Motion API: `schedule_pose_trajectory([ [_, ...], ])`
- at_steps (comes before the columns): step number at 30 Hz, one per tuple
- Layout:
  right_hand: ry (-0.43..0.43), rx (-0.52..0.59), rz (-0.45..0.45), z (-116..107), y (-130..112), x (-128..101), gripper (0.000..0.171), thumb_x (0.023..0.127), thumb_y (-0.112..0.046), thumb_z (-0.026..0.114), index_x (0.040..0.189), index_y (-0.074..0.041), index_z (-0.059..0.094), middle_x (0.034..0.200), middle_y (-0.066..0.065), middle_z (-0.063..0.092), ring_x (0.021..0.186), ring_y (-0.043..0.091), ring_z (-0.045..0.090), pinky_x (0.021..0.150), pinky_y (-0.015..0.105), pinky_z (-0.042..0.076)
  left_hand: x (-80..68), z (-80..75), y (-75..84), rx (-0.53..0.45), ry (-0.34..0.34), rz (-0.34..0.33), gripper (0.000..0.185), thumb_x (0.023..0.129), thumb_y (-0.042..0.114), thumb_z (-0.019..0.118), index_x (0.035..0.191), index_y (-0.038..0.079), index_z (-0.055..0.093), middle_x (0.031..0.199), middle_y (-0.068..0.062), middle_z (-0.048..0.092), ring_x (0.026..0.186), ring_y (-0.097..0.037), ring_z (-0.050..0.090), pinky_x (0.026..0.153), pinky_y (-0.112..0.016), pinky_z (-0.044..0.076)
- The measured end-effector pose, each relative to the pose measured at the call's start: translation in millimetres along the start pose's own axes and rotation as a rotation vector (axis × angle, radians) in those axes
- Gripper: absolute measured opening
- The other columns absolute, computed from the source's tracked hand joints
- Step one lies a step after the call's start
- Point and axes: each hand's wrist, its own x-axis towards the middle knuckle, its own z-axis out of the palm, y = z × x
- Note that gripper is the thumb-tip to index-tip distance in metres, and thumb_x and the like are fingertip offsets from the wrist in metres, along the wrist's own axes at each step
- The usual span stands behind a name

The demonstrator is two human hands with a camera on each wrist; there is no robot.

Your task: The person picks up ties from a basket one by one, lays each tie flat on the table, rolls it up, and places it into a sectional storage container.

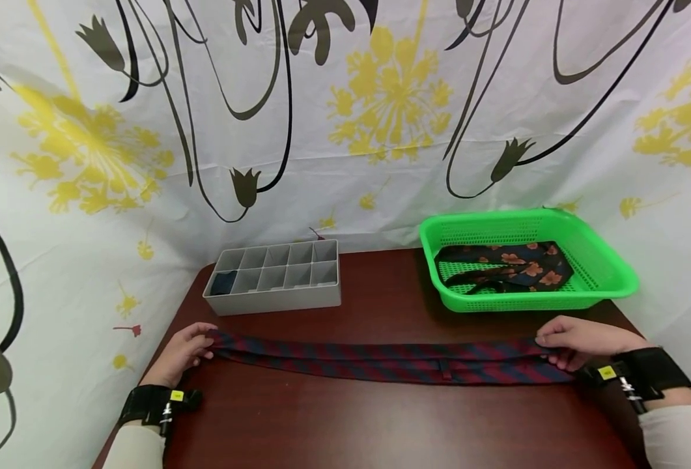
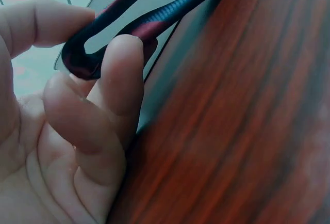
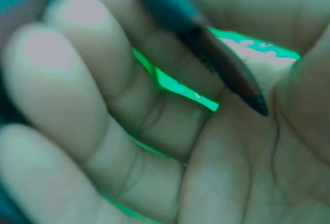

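Note:
A necktie point(image 1: 380, 361) with dark blue and red diagonal stripes stretches sideways between my two hands, low over the table, folded along its length. At its left end, my left hand point(image 1: 178, 352) pinches the fabric; in the left wrist view the necktie point(image 2: 85, 61) bends in a loop at the fingers. My right hand point(image 1: 585, 342) grips the other end between thumb and fingers, and a corner of the necktie point(image 3: 232, 72) crosses the palm in the right wrist view. A small keeper loop point(image 1: 443, 370) shows on the necktie's underside, right of its middle.
Behind the left hand stands a grey divided box point(image 1: 281, 306), with a dark folded cloth point(image 1: 224, 283) in one compartment. A green plastic basket point(image 1: 521, 301) at the back right holds a dark floral necktie point(image 1: 533, 267). Patterned white curtain point(image 1: 322, 130) borders the brown table point(image 1: 345, 423).

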Motion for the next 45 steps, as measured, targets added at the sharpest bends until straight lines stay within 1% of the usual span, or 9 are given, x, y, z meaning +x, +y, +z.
schedule_pose_trajectory([
  [4,0.167,-0.153,-0.071,-6.9,1.8,-3.0,0.032,0.114,-0.009,0.043,0.088,0.009,0.046,0.079,0.019,0.043,0.065,0.028,0.046,0.056,0.032,0.048,-1.9,3.9,2.3,0.024,-0.021,0.037,0.046,0.111,0.027,0.056,0.146,-0.002,0.054,0.107,0.006,0.065,0.075,-0.012,0.070,0.060,-0.023,0.051],
  [8,0.460,-0.323,-0.028,-12.0,11.7,-9.0,0.025,0.110,-0.011,0.056,0.100,0.009,0.068,0.084,-0.007,0.062,0.075,0.003,0.064,0.070,0.028,0.061,-0.7,11.7,1.2,0.054,-0.062,0.100,0.042,0.109,0.023,0.060,0.141,-0.004,0.060,0.101,0.003,0.068,0.073,-0.013,0.069,0.059,-0.026,0.054],
  [13,0.672,-0.291,0.012,-20.0,23.2,-18.0,0.016,0.105,-0.012,0.066,0.101,0.000,0.076,0.067,-0.013,0.055,0.053,0.004,0.048,0.047,0.032,0.044,0.8,17.1,3.4,0.061,-0.052,0.121,0.035,0.105,0.019,0.066,0.130,-0.006,0.065,0.091,0.004,0.069,0.071,-0.014,0.067,0.058,-0.027,0.053],
  [16,0.656,-0.145,-0.019,-26.9,28.1,-23.9,0.018,0.105,-0.008,0.063,0.098,-0.011,0.079,0.064,-0.014,0.051,0.051,0.003,0.045,0.044,0.029,0.041,0.7,16.2,6.8,0.066,-0.033,0.122,0.032,0.104,0.018,0.069,0.126,-0.005,0.066,0.083,0.004,0.070,0.069,-0.015,0.065,0.058,-0.028,0.053],
  [19,0.533,0.007,-0.034,-34.4,33.0,-30.9,0.032,0.108,-0.004,0.054,0.102,-0.022,0.080,0.073,-0.015,0.062,0.060,-0.003,0.056,0.051,0.018,0.049,0.9,14.9,7.4,0.073,-0.027,0.125,0.032,0.103,0.017,0.070,0.125,-0.006,0.066,0.077,0.004,0.069,0.067,-0.015,0.064,0.057,-0.028,0.052],
  [24,0.351,0.102,-0.039,-42.1,38.9,-40.8,0.040,0.110,0.000,0.046,0.108,-0.020,0.080,0.084,-0.014,0.069,0.073,-0.004,0.067,0.064,0.013,0.056,1.3,15.6,6.4,0.073,-0.026,0.117,0.033,0.104,0.018,0.069,0.127,-0.006,0.065,0.078,0.006,0.069,0.069,-0.014,0.064,0.058,-0.028,0.052],
  [30,0.462,-0.092,0.086,-33.9,37.0,-41.1,0.017,0.106,-0.008,0.061,0.101,-0.003,0.076,0.077,-0.015,0.066,0.066,-0.004,0.063,0.060,0.017,0.056,1.0,18.1,6.7,0.084,-0.032,0.098,0.035,0.103,0.018,0.070,0.129,-0.005,0.065,0.077,0.006,0.068,0.069,-0.013,0.063,0.059,-0.028,0.052],
  [35,0.581,-0.268,0.192,-24.2,33.8,-38.2,0.025,0.102,-0.017,0.071,0.096,0.007,0.068,0.070,-0.014,0.060,0.062,-0.002,0.059,0.058,0.022,0.055,2.2,19.4,6.2,0.091,-0.039,0.087,0.036,0.102,0.019,0.071,0.128,-0.005,0.065,0.076,0.004,0.069,0.069,-0.013,0.064,0.059,-0.027,0.052],
  [45,0.665,-0.409,0.235,-20.0,33.6,-38.6,0.039,0.098,-0.029,0.076,0.075,-0.008,0.053,0.060,-0.014,0.042,0.050,0.001,0.042,0.051,0.023,0.043,7.2,21.1,4.6,0.090,-0.044,0.072,0.036,0.101,0.015,0.072,0.129,-0.006,0.065,0.076,0.003,0.069,0.068,-0.013,0.065,0.060,-0.026,0.054],
])
